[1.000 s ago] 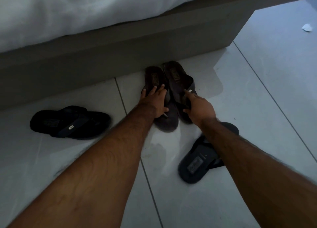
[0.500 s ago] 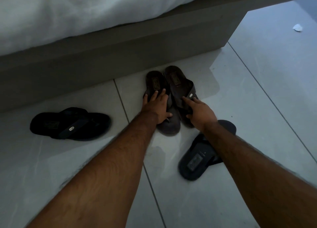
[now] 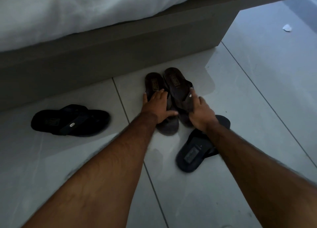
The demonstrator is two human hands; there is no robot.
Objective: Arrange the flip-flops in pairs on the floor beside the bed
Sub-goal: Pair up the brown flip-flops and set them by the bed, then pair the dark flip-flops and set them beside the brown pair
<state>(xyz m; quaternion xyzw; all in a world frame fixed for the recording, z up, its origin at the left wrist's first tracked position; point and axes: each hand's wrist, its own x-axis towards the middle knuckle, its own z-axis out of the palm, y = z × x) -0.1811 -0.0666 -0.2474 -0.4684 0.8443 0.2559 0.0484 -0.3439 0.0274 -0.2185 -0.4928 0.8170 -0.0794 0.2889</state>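
Note:
Two brown flip-flops lie side by side on the tiled floor in front of the bed base (image 3: 109, 56). My left hand (image 3: 157, 107) lies flat on the left brown flip-flop (image 3: 153, 83), fingers spread over its strap. My right hand (image 3: 201, 113) grips the strap and side of the right brown flip-flop (image 3: 176, 83). A black flip-flop (image 3: 70, 120) lies sideways on the floor at the left. Another black flip-flop (image 3: 193, 152) lies at an angle under my right forearm, partly hidden by it.
White bedding (image 3: 68, 11) hangs over the bed base along the top. A small white scrap (image 3: 286, 28) lies on the tiles at the far right. Pale glossy floor tiles (image 3: 257, 99) spread to the right and towards me.
Both hands have stayed on the brown pair and nudged it slightly; the right hand's fingers now wrap further around the right flip-flop's strap. The view has shifted a little.

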